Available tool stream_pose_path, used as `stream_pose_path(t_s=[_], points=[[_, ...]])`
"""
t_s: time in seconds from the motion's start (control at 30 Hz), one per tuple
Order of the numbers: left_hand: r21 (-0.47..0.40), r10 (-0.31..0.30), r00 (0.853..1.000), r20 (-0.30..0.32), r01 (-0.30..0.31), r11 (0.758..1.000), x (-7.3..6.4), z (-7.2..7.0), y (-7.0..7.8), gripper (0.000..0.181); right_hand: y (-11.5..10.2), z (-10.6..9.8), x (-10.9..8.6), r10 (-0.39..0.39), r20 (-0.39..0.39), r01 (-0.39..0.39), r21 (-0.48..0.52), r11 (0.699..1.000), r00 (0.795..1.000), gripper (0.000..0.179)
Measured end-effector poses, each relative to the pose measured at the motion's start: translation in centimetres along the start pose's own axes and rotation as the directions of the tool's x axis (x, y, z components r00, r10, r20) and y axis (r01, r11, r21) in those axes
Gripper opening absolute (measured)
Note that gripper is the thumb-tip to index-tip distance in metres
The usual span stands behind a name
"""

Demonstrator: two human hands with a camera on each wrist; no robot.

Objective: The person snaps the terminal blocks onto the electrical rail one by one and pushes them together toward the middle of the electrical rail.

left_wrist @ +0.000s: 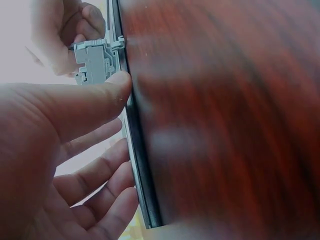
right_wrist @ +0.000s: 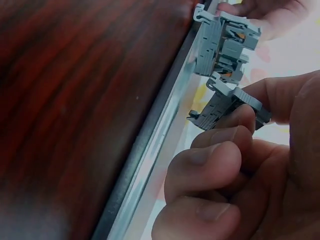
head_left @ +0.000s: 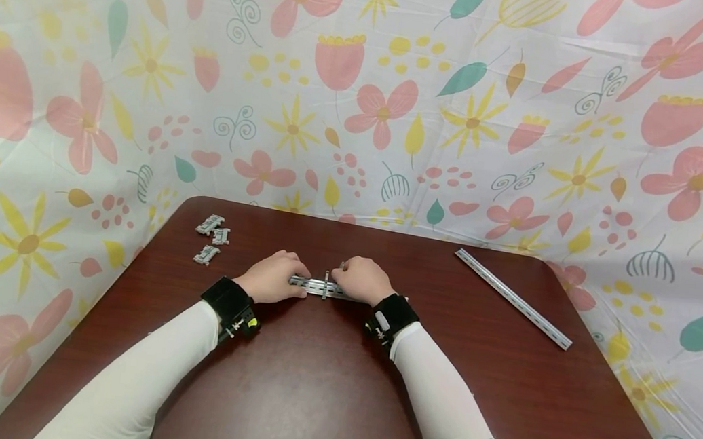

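A slotted metal DIN rail (head_left: 315,288) lies on the table between both hands. My left hand (head_left: 270,278) holds its left part, thumb on one edge and fingers along the other. One grey terminal block (left_wrist: 95,62) stands upright on the rail, just beyond the left thumb. My right hand (head_left: 364,280) pinches a second grey terminal block (right_wrist: 215,107) between thumb and curled fingers. This second block is tilted, close beside the standing one in the right wrist view; whether it touches the rail cannot be told.
Three loose grey terminal blocks (head_left: 206,255) lie at the table's back left. Another slotted rail (head_left: 514,299) lies slantwise on the right. A flowered cloth (head_left: 344,144) hangs behind the dark red-brown table (head_left: 291,385).
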State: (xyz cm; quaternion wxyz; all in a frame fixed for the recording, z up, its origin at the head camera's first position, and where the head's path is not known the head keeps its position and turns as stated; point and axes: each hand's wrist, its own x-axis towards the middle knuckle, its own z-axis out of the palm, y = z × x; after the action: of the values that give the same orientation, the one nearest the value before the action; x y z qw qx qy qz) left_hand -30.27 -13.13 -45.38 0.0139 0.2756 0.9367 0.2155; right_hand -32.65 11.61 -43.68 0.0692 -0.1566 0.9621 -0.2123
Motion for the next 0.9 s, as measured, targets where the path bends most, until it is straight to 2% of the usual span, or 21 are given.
stream_pose_path(t_s=[0.37,0.7,0.9], points=[[0.014,0.015,0.999,-0.03,-0.015,1.0,-0.3,-0.1,0.4,0.021,-0.3,0.5,0.0,0.012,0.034,-0.01,-0.058,0.998,0.999,0.051],[0.058,0.006,0.999,-0.031,-0.004,0.998,-0.1,0.0,0.7,0.021,-0.8,0.7,-0.2,0.016,0.038,-0.013,-0.069,0.998,0.999,0.054],[0.049,-0.012,0.999,-0.045,0.015,0.999,-0.2,-0.1,0.9,0.022,-1.3,0.4,-0.6,0.012,0.062,-0.007,-0.086,0.996,0.998,0.053]])
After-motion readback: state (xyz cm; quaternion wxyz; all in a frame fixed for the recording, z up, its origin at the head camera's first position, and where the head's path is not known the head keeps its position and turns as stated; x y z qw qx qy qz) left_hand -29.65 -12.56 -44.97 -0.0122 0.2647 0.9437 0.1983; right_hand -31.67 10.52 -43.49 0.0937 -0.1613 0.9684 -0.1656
